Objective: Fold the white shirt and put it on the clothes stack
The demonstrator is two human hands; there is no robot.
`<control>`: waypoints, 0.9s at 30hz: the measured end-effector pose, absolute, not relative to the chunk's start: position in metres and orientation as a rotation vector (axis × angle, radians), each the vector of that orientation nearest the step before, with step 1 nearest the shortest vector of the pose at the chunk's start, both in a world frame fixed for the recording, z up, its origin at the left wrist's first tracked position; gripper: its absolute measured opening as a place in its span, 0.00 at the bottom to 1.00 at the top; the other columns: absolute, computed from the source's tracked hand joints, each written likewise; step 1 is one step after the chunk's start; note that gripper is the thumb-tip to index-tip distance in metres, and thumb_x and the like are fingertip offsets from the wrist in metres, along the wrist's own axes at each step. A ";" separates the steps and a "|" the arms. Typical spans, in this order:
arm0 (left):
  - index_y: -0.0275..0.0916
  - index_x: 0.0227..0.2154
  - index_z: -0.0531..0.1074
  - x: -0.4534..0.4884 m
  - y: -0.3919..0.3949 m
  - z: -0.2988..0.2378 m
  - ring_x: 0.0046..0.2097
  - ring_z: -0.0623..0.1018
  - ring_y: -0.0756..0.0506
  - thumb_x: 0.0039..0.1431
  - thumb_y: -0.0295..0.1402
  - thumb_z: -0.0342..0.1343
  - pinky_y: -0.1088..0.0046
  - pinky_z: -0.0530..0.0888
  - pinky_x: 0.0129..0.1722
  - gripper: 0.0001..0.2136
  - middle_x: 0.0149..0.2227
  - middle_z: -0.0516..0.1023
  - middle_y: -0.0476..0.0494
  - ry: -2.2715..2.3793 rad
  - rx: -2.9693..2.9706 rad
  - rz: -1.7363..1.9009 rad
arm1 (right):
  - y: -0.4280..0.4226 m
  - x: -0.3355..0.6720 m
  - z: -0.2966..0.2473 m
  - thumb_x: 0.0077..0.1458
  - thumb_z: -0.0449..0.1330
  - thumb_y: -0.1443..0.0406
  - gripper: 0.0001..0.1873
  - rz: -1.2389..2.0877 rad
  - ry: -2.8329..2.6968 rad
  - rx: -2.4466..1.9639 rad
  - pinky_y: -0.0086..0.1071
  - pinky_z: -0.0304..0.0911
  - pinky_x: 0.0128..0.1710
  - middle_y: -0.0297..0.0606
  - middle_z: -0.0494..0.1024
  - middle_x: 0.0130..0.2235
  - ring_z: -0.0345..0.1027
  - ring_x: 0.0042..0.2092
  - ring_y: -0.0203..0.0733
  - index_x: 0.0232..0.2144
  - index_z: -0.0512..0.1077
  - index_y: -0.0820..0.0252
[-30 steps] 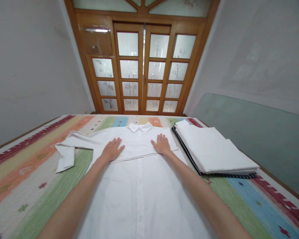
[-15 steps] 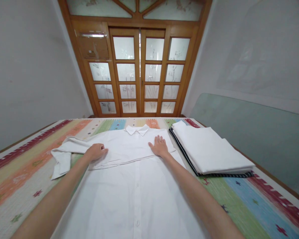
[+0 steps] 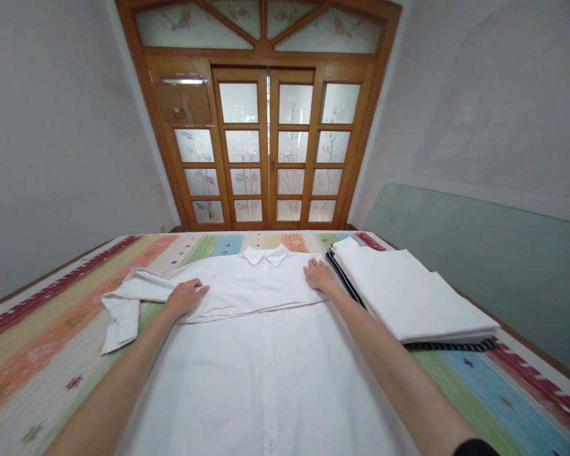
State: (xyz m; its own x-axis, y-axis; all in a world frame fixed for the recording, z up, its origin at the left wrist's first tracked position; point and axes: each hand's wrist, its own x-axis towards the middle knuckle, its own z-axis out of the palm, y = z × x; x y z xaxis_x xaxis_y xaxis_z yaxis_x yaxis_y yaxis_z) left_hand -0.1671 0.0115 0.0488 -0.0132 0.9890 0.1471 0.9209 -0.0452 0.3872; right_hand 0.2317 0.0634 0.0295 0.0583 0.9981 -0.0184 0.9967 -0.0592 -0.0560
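At the far left rises a pale wall [image 3: 52, 126], and below it a multicoloured striped cover [image 3: 38, 297] is spread out, dotted with small star-like motifs. On this cover lies a white collared button-front shirt [image 3: 218, 373], collar away from the person, lower part running toward the bottom of the view. Its sleeve [image 3: 145, 285] reaches out to the left, with the end bent down toward the person. The left hand [image 3: 186, 297] rests at the left end of a white cloth layer across the shirt's chest, fingers curled inward; whether its grip pinches the fabric cannot be told. In the middle stands the pointed collar [image 3: 266, 254], and beyond the cover are wooden doors [image 3: 268, 145] with frosted panes bearing plant designs. The right hand [image 3: 318, 275] sits on the shirt near its right shoulder, fingers bent; whether that grip is pinching cloth cannot be told either. A dark band [image 3: 475, 447] shows on the right arm at the bottom edge. Just beside the shirt lies folded white cloth [image 3: 408, 288] stacked on black striped cloth [image 3: 451, 345]. Past them stands a grey-green panel [image 3: 475, 247] before the right wall [image 3: 527, 114].
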 end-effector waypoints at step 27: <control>0.37 0.35 0.73 -0.202 0.002 0.046 0.44 0.77 0.39 0.49 0.40 0.49 0.65 0.71 0.48 0.15 0.40 0.79 0.37 2.250 1.804 0.799 | 0.059 0.199 0.043 0.63 0.44 0.62 0.26 -0.067 -2.093 -2.061 0.41 0.43 0.62 0.51 0.55 0.66 0.46 0.65 0.53 0.58 0.64 0.68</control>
